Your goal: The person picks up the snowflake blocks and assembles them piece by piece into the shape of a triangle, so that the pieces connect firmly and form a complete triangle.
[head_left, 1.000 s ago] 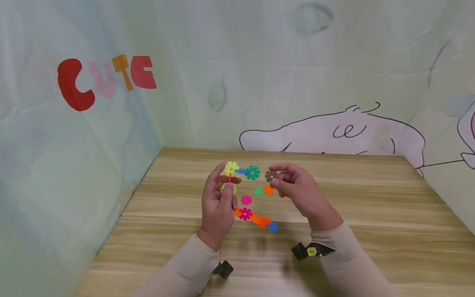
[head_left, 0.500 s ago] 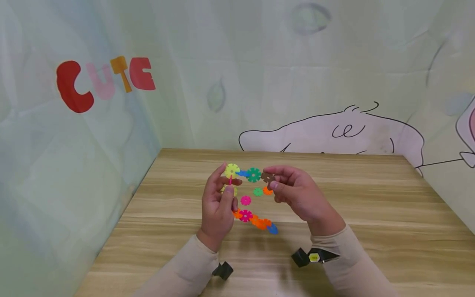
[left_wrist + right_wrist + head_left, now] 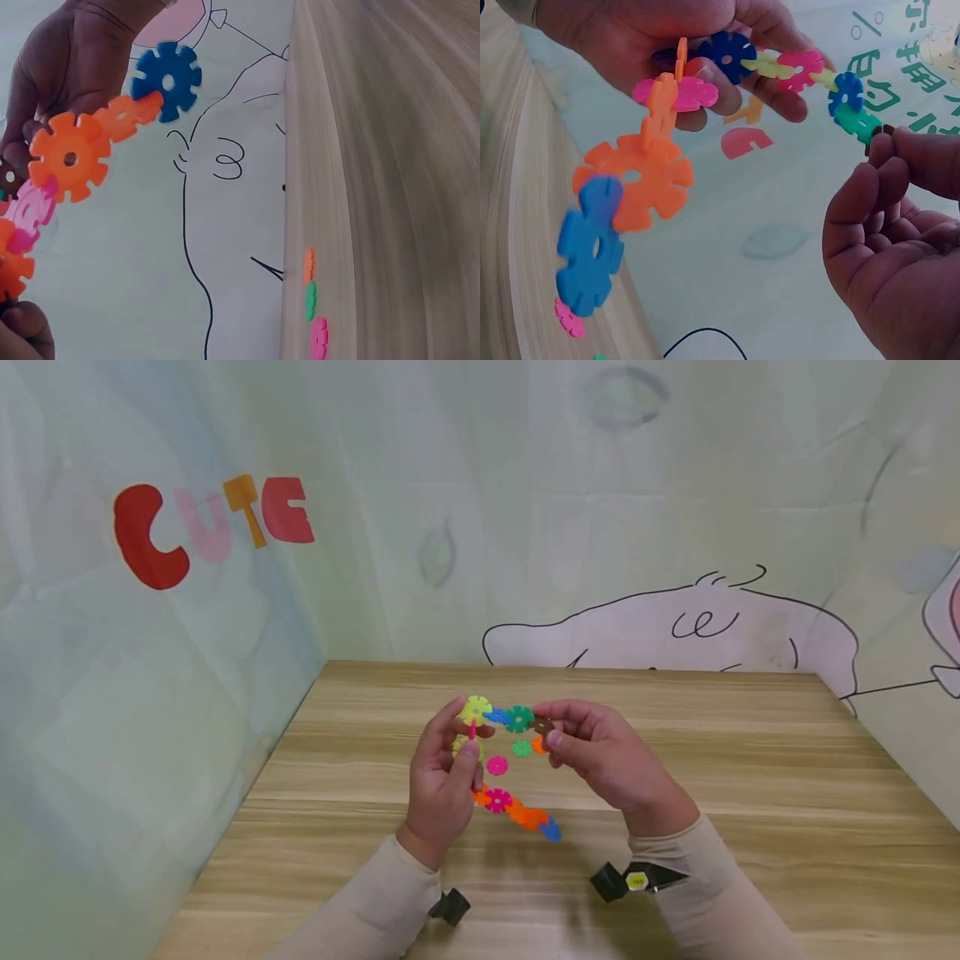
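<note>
My left hand [image 3: 442, 785] holds up a chain of slotted plastic snowflake discs, its thumb and fingers pinching the middle. The upper stretch runs from a yellow disc [image 3: 476, 711] past a blue one to a green disc [image 3: 519, 719]. From below the hand hangs the other stretch, with a pink disc [image 3: 498, 801], orange discs [image 3: 70, 157] and a blue disc [image 3: 591, 259] at its end. My right hand [image 3: 611, 764] pinches a brown disc [image 3: 543, 727] between thumb and fingers, its edge right at the green disc's rim. In the right wrist view the fingers mostly hide the brown disc.
On the wooden table [image 3: 750, 793] behind the chain lie a loose pink disc [image 3: 497, 766], a small green disc [image 3: 521, 748] and an orange disc [image 3: 537, 745], partly covered by the right hand. A printed backdrop [image 3: 420, 460] stands along the table's far and left edges.
The right hand has brought the brown disc leftward, from apart to meeting the green disc. The chain's upper stretch has dipped slightly and shifted right; the left hand keeps its grip.
</note>
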A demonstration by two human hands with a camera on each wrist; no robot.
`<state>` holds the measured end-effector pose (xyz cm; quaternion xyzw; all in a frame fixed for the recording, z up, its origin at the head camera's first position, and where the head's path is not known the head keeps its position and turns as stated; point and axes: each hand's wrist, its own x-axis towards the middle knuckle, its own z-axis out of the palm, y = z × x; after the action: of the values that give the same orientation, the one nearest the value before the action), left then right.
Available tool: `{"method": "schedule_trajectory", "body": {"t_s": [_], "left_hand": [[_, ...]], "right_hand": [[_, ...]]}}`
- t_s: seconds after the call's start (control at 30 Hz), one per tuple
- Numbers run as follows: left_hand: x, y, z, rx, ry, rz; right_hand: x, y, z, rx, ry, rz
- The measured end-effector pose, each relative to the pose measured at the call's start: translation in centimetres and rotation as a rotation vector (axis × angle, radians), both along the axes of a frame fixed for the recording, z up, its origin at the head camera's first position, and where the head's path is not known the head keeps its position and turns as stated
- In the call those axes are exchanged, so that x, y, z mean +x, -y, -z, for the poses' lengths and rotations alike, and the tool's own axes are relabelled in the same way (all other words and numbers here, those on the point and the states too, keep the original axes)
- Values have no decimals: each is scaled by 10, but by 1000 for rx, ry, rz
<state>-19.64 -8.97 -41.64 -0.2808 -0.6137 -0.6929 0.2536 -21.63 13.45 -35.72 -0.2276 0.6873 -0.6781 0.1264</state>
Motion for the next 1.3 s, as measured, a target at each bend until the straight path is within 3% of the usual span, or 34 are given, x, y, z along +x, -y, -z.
{"method": "schedule_trajectory", "body": {"t_s": [0.17,0.4,0.53,0.73,0.83,1.0,1.17,1.3], "left_hand": [[1,1,-2,-17,-38,24],[1,1,-2,-19,-69,26],[1,0,-3,-15,-68,-7],[1,-1,-3,12,-7,-76],[1,0,-2,22,16,-100],[0,1,-2,37,15,-86],[1,0,-3,31,30,-89],[1,-1,-2,47,28,-85]], "right_hand": [[-3,-1,2,11,-24,-11],[-3,-3,5,-40,-58,-93],[-4,-3,6,-55,-72,-101],[-17,-4,17,-29,-68,-83],[-29,-2,34,46,-20,-77],[-43,8,63,316,72,-101],[-44,19,76,482,114,-112],[-45,22,81,561,90,-160]]}}
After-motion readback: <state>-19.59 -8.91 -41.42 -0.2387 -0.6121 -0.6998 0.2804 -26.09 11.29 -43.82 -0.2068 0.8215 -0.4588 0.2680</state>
